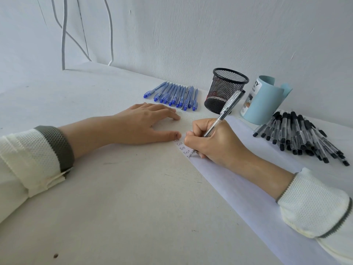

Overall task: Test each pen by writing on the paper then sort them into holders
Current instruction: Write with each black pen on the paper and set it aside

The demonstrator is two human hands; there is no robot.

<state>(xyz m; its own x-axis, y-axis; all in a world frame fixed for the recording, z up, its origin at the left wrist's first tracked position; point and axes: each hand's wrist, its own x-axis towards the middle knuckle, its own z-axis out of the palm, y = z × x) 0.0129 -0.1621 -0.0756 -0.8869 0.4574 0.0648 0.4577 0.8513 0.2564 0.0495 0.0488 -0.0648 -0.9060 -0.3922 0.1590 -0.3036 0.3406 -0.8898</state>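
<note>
Head view: a clear-barrelled pen with black trim (227, 109) is held by the right hand (215, 140). The grip is clamped on the lower barrel between thumb and fingers. The pen is tilted with its capped end towards the far edge, and its tip is set on a long white sheet of paper (248, 188), which is laid across the right part of the pale bench (114, 197).

A short column of handwritten "Test" words (183, 148) is seen along the paper's left edge, and a fresh stroke is seen at the tip, below the lowest word. The left hand (145, 124) is laid palm down on the bench, its grip apart and the fingers straight. Its thumb tip lies just beside the topmost word.

A tidy row of blue click pens (175, 95) is lined up near the far edge. Just to their right a black wire-mesh cylindrical holder (225, 92) is stood, with a light blue rounded holder (265, 104) beside it. A loose heap of clear pens with black caps (301, 134) is spread near the right edge, next to the paper. White cables (64, 35) are hung on the wall behind the far left corner.
</note>
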